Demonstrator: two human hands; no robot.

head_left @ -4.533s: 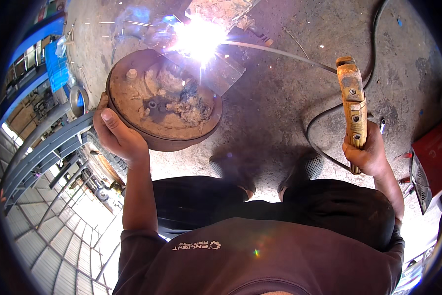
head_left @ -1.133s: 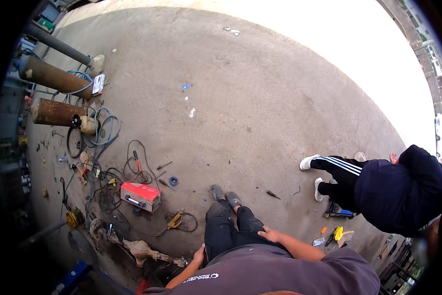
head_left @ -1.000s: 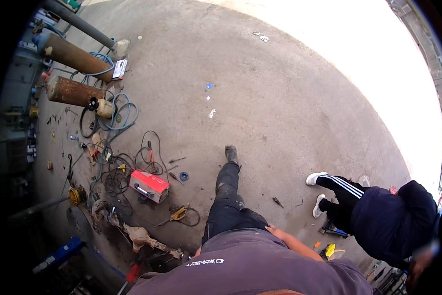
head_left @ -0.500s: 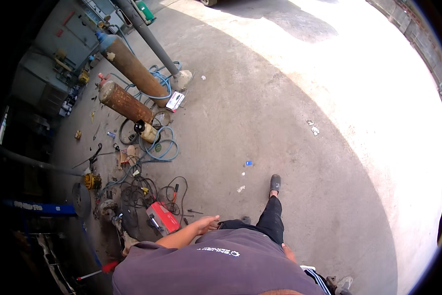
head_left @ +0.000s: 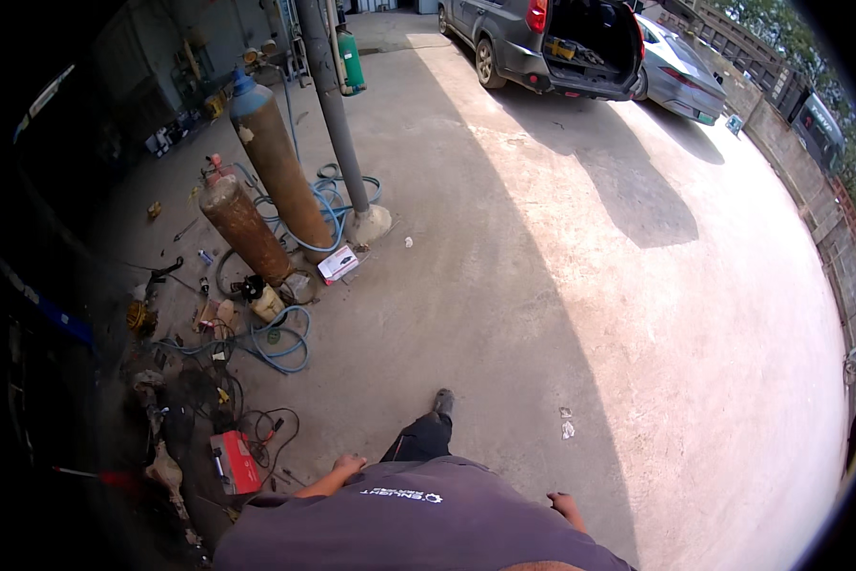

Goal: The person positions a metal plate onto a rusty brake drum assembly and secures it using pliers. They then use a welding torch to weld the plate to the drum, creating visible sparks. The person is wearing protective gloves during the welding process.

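My left hand hangs beside my dark trousers, low in the picture. Its fingers are loosely apart and nothing shows in them. The nearest thing to it is a red box-shaped machine on the floor, a short way to its left, with black cables around it. On my other side, my right hand is held out over bare concrete, touching nothing. Its fingers are foreshortened, so their closing is unclear, and no object shows there. One shoe is ahead of my body.
Two rusty gas cylinders stand at left by a grey post, among blue hoses. A small white box lies at their foot. Far ahead, a dark car has its rear hatch up, beside a silver car.
My view has tilted up and shifted, bringing the parked cars into the picture. My legs have stepped. The right hand has come out from my side; the left has swung with my stride.
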